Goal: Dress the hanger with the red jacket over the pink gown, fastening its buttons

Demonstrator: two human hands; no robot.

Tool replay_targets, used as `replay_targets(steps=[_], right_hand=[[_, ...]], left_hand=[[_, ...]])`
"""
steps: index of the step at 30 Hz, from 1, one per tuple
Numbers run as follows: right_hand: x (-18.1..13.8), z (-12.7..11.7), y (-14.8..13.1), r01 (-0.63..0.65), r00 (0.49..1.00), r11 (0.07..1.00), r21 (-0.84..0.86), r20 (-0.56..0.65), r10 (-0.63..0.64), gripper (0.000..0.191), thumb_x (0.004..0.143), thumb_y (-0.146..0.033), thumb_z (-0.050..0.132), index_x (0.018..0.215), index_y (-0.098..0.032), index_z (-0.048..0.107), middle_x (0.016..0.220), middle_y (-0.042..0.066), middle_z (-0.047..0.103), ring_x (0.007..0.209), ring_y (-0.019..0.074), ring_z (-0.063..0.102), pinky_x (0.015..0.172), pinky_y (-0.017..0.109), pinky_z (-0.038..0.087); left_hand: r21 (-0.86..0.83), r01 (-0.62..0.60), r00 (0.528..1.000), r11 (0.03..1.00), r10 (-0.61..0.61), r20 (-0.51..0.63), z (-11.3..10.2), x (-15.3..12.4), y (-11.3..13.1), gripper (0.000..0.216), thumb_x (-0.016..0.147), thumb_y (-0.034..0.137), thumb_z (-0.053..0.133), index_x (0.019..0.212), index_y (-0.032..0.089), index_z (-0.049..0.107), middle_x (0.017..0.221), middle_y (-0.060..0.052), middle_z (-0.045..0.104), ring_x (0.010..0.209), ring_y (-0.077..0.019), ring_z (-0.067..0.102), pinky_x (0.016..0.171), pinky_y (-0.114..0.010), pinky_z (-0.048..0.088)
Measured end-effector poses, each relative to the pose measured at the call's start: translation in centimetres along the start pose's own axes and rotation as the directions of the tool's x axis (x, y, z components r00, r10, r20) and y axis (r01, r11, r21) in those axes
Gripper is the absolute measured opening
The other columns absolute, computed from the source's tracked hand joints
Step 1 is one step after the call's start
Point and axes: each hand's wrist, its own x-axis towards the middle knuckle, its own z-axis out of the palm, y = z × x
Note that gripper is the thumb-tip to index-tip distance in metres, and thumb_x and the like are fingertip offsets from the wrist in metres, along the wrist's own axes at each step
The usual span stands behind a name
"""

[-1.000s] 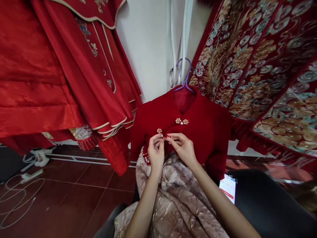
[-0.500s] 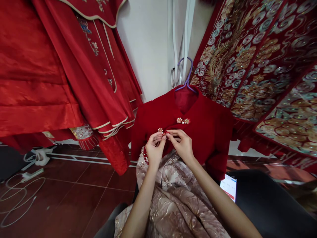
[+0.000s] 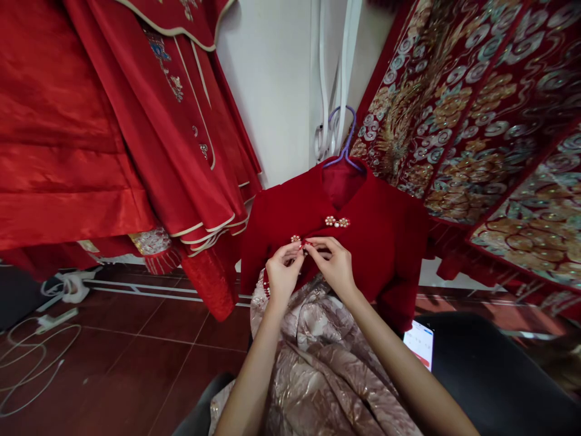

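With thumbs and forefingers pinched together, our left hand (image 3: 282, 269) and right hand (image 3: 334, 263) grip a small, mostly hidden fastening (image 3: 305, 254), below the pearly clasp (image 3: 337, 222) on the front of the red jacket (image 3: 372, 236) that we see hanging from a purple hanger (image 3: 347, 149).

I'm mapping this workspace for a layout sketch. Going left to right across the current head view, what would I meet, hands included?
White power strip → red fringe → left hand → right hand → phone.
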Motion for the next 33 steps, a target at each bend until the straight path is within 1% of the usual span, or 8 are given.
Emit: replay_targets(steps=[8, 13, 15, 18, 23, 26, 29, 33], right_hand=[[0.3, 0.3, 0.1, 0.003, 1.0, 1.0, -0.019, -0.008, -0.003, 0.022, 0.085, -0.036, 0.063, 0.097, -0.019, 0.072, 0.095, 0.006, 0.067, 0.079, 0.0146, 0.067, 0.069, 0.026, 0.06], [-1.3, -1.4, -0.1, -0.087, 0.989, 0.996, 0.014, 0.12, 0.085, 0.027, 0.092, -0.034, 0.052, 0.109, -0.021, 0.067, 0.107, 0.006, 0.068, 0.091, 0.0163, 0.068, 0.077, 0.028, 0.06], [-2.4, -2.7, -0.3, -0.119, 0.981, 0.992, -0.052, 0.149, 0.125, 0.026, 0.092, -0.034, 0.052, 0.108, -0.021, 0.067, 0.105, 0.006, 0.068, 0.09, 0.0166, 0.068, 0.074, 0.028, 0.06], [-4.2, -4.6, 0.0, -0.145, 0.972, 0.963, -0.228, 0.148, 0.181, 0.023, 0.09, -0.033, 0.052, 0.102, -0.021, 0.068, 0.099, 0.007, 0.067, 0.084, 0.0174, 0.067, 0.071, 0.029, 0.059], [-6.4, -5.6, 2.4, -0.157, 0.978, 0.888, -0.433, 0.055, 0.2, 0.024, 0.084, -0.034, 0.056, 0.1, -0.016, 0.061, 0.096, 0.012, 0.06, 0.088, 0.0244, 0.062, 0.078, 0.042, 0.057], [-7.0, -5.0, 3.7, -0.166, 0.973, 0.907, -0.388, 0.084, 0.214, 0.022, 0.084, -0.034, 0.055, 0.098, -0.017, 0.056, 0.097, 0.013, 0.059, 0.089, 0.0251, 0.061, 0.076, 0.042, 0.057], [-7.3, -4.4, 4.3, -0.21, 0.961, 0.924, -0.321, 0.107, 0.255, 0.024, 0.085, -0.034, 0.054, 0.101, -0.017, 0.054, 0.1, 0.013, 0.06, 0.089, 0.0237, 0.062, 0.076, 0.041, 0.058], [-7.6, -4.1, 4.6, -0.25, 0.951, 0.931, -0.265, 0.111, 0.287, 0.031, 0.085, -0.033, 0.054, 0.111, -0.017, 0.054, 0.106, 0.013, 0.059, 0.094, 0.0225, 0.061, 0.077, 0.039, 0.058]], left_hand=[[0.001, 0.027, 0.995, 1.0, -0.027, 0.099, -1.0, 0.9, 0.3, 0.018, 0.076, 0.024, 0.069, 0.09, 0.014, 0.072, 0.091, -0.009, 0.075, 0.082, -0.0175, 0.071, 0.08, -0.031, 0.057], [-0.023, 0.022, 0.996, 1.0, -0.02, 0.081, -1.3, -1.0, -0.2, 0.026, 0.083, 0.023, 0.062, 0.108, 0.016, 0.064, 0.101, -0.009, 0.072, 0.089, -0.0158, 0.069, 0.08, -0.028, 0.055], [0.003, 0.04, 0.996, 0.999, -0.04, 0.079, -1.4, -2.5, -0.8, 0.025, 0.086, 0.022, 0.057, 0.109, 0.016, 0.063, 0.099, -0.009, 0.072, 0.09, -0.0158, 0.068, 0.081, -0.028, 0.054], [0.096, 0.097, 0.979, 0.991, -0.112, 0.168, -1.3, -4.9, -1.8, 0.029, 0.087, 0.022, 0.052, 0.113, 0.016, 0.063, 0.089, -0.007, 0.072, 0.082, -0.0152, 0.068, 0.077, -0.027, 0.054], [0.3, 0.073, 0.948, 0.951, -0.16, 0.275, -0.3, -7.5, -2.4, 0.057, 0.087, 0.021, 0.049, 0.144, 0.02, 0.038, 0.085, -0.002, 0.073, 0.076, -0.0141, 0.067, 0.078, -0.027, 0.051], [0.343, 0.096, 0.959, 0.934, -0.179, 0.219, -0.1, -7.8, -2.4, 0.07, 0.087, 0.023, 0.051, 0.151, 0.02, 0.021, 0.083, 0.0, 0.072, 0.074, -0.0142, 0.067, 0.078, -0.027, 0.05], [0.273, 0.163, 0.97, 0.948, -0.204, 0.129, -0.7, -7.3, -2.8, 0.078, 0.088, 0.024, 0.05, 0.153, 0.018, 0.006, 0.078, 0.001, 0.071, 0.07, -0.0136, 0.066, 0.074, -0.026, 0.049], [0.2, 0.178, 0.984, 0.963, -0.173, -0.042, -2.9, -6.2, -3.9, 0.075, 0.088, 0.029, 0.051, 0.152, 0.014, 0.014, 0.068, 0.003, 0.063, 0.066, -0.0133, 0.062, 0.072, -0.025, 0.048]])
